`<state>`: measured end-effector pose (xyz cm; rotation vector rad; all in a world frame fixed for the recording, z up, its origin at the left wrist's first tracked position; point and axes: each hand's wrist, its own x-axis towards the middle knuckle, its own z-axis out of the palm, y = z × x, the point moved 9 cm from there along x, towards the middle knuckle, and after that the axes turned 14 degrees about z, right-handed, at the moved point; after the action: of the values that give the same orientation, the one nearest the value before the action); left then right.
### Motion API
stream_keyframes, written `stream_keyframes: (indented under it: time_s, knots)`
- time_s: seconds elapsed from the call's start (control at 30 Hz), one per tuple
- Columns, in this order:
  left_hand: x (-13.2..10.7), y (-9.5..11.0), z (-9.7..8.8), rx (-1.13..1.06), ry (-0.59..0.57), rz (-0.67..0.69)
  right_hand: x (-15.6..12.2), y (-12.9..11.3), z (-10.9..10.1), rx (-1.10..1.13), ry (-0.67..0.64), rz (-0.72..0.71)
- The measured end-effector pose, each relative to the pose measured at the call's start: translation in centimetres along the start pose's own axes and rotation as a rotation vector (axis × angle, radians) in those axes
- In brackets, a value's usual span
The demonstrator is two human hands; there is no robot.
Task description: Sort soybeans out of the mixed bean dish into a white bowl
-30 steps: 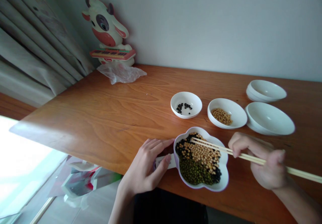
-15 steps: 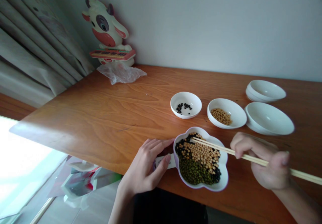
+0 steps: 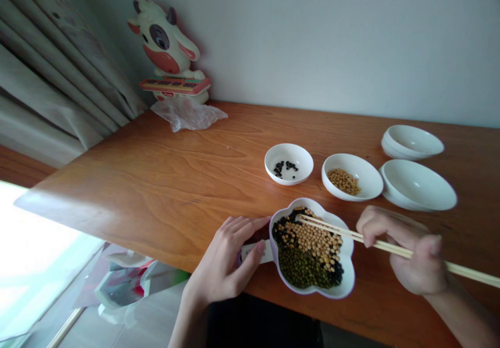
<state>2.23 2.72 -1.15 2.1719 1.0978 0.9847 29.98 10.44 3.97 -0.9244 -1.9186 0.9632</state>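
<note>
My left hand (image 3: 224, 257) is shut on the white tab handle (image 3: 255, 251) of a white flower-shaped dish (image 3: 344, 270). The dish holds a mix of soybeans (image 3: 308, 238), green mung beans (image 3: 300, 267) and black beans (image 3: 336, 273). My right hand (image 3: 410, 249) holds a pair of wooden chopsticks (image 3: 332, 229), their tips over the beans near the dish's far side. I cannot tell whether a bean lies between the tips. Beyond the dish stand a small white bowl (image 3: 289, 180) with a few black beans and a white dish (image 3: 365, 184) with soybeans.
Two more white dishes (image 3: 417, 191) (image 3: 412, 147) sit at the right on the wooden table (image 3: 156, 191). A cow figurine (image 3: 164, 46) and a crumpled plastic bag (image 3: 187, 114) stand at the far corner by a curtain (image 3: 50, 72).
My right hand and the chopsticks shift slightly, with the tips staying over the beans. My left hand and the dishes hold their places.
</note>
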Motion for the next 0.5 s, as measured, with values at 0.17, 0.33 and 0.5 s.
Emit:
stream_keyframes:
  time_s: [0.17,0.33,0.5]
  knots:
    - [-0.23,0.06,-0.01,-0.004,-0.003,-0.006,-0.15,0.18,0.19,-0.002,0.001,-0.012]
    - [-0.3,0.0,-0.02,-0.003,-0.003,-0.011,-0.37,0.27,0.14,0.019,0.006,-0.041]
    - [-0.12,-0.14,0.01,0.004,0.001,-0.007,-0.28,-0.08,-0.05,0.031,0.02,-0.05]
